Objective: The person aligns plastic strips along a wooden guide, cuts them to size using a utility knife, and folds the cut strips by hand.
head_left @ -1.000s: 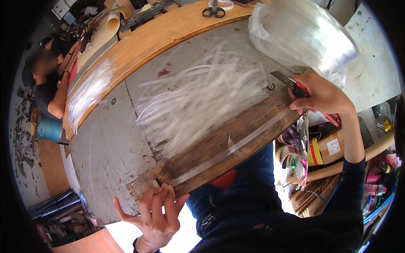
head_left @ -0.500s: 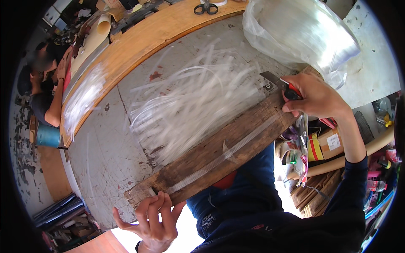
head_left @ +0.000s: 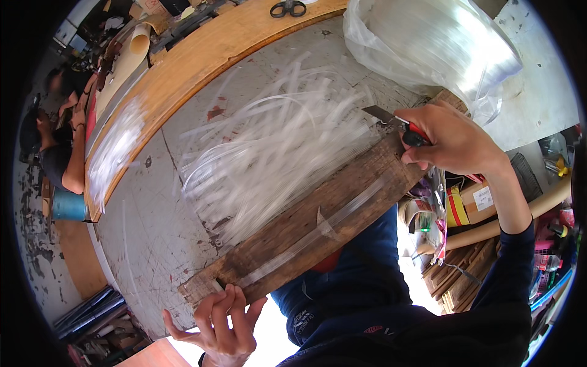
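Note:
My right hand (head_left: 455, 139) is closed round a utility knife (head_left: 416, 136) with a red and black handle. Its blade points left, above the far right end of a long, worn wooden board (head_left: 287, 244). A band of clear plastic strips (head_left: 293, 249) lies lengthwise on the board, passing a pointed metal piece (head_left: 324, 223). At the board's near left end, the bent fingers of my left hand (head_left: 225, 327) grip its edge, with the little finger held out; the thumb's contact is partly hidden. Beyond the board, many loose clear strips (head_left: 275, 147) are heaped on the scratched grey tabletop (head_left: 143, 244).
A large plastic-wrapped clear roll (head_left: 434, 49) stands at the far right. Black scissors (head_left: 288, 8) lie on the curved wooden ledge (head_left: 244, 37), with more strips (head_left: 116, 150) at its left end. Another person (head_left: 64, 134) sits at far left. Cartons (head_left: 480, 199) and clutter fill the right side.
The whole view has shifted slightly. My right hand and the knife have moved a little left; my left hand stays at the board's end.

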